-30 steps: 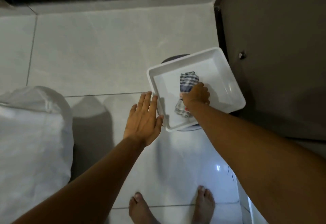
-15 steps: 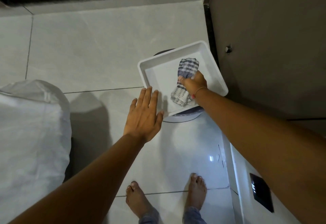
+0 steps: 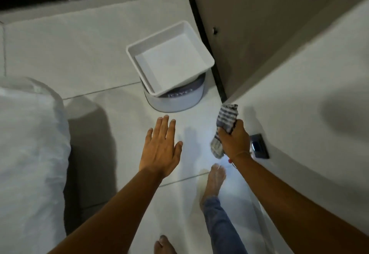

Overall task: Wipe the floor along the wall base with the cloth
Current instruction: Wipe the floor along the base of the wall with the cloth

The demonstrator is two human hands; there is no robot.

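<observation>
A grey-and-white striped cloth (image 3: 226,121) is bunched in my right hand (image 3: 234,139), held in the air close to the white wall (image 3: 299,94) on the right; its two ends stick out above and below my fist. My left hand (image 3: 160,147) hovers flat over the pale tiled floor (image 3: 79,54), fingers spread, holding nothing. The white square tray (image 3: 139,48) ahead of my hands has nothing in it and rests tilted on a round white tub (image 3: 175,104).
A brown door (image 3: 259,24) with a dark base strip stands behind the tray at right. A wall socket (image 3: 259,145) sits low on the white wall beside my right hand. White bedding (image 3: 30,153) fills the left. My bare feet (image 3: 214,181) stand below my hands.
My right hand has lifted the cloth out of the tray and drawn it back toward the right wall. The view has pulled back; my left hand stays spread and has left the tray's edge.
</observation>
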